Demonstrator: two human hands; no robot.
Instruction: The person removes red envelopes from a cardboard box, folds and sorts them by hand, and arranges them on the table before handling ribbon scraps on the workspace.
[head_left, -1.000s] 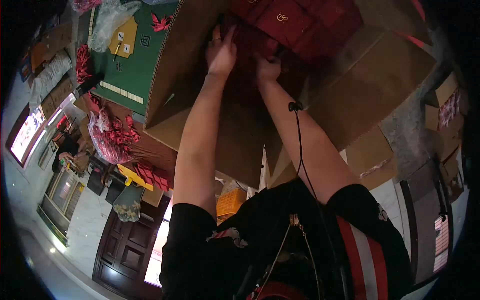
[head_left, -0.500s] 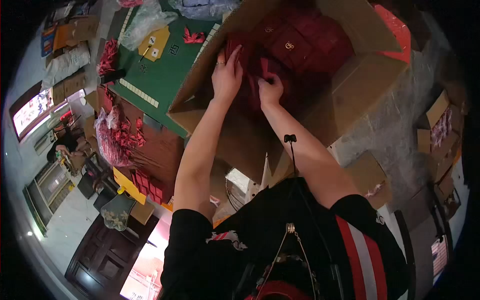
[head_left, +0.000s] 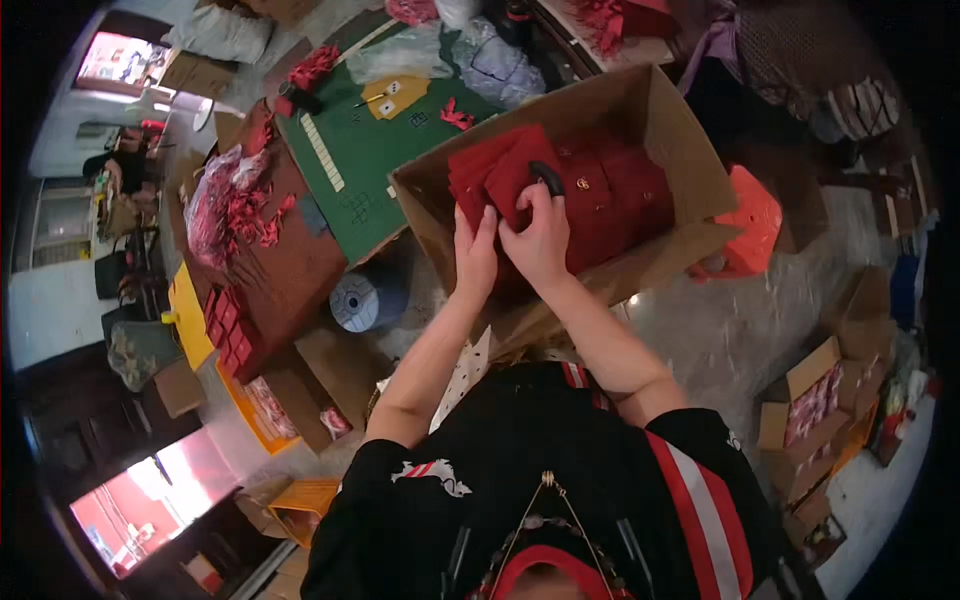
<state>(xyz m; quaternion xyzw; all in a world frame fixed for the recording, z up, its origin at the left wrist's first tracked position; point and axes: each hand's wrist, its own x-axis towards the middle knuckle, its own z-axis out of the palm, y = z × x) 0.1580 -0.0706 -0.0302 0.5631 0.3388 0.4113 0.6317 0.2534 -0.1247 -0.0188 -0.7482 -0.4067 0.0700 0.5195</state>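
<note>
**Inspector:** Head view: what is the work status?

**Technician:** Red pouches (head_left: 625, 180) with gold emblems lie in the large cardboard box (head_left: 690, 145), covering much of its visible interior. A red stack (head_left: 490, 160) sits at the box's left end and is not released. By judgement, the lying pouches are in place and the stack is only partly settled. The total count, and any quantity left, cannot be determined.

**Inspector:** Specify the finger state.

**Technician:** The left hand (head_left: 476, 265) grips the near edge of the stack, thumb and forefinger slightly apart with red material between them. The right hand (head_left: 540, 245) has curled fingers pinching the stack's raised layer, just beside a black curved piece (head_left: 548, 178) of unclear function.

**Inspector:** List the other containers, referenced to the large box.

**Technician:** Right of the box: an open carton (head_left: 815, 366) holding pink-and-white packets (head_left: 816, 402). Left: a clear plastic bag (head_left: 208, 205) containing red pieces. Nearer the person, to the left: a blue tub (head_left: 392, 300), contents not discernible, and an orange crate (head_left: 305, 496), contents unclear.
</note>
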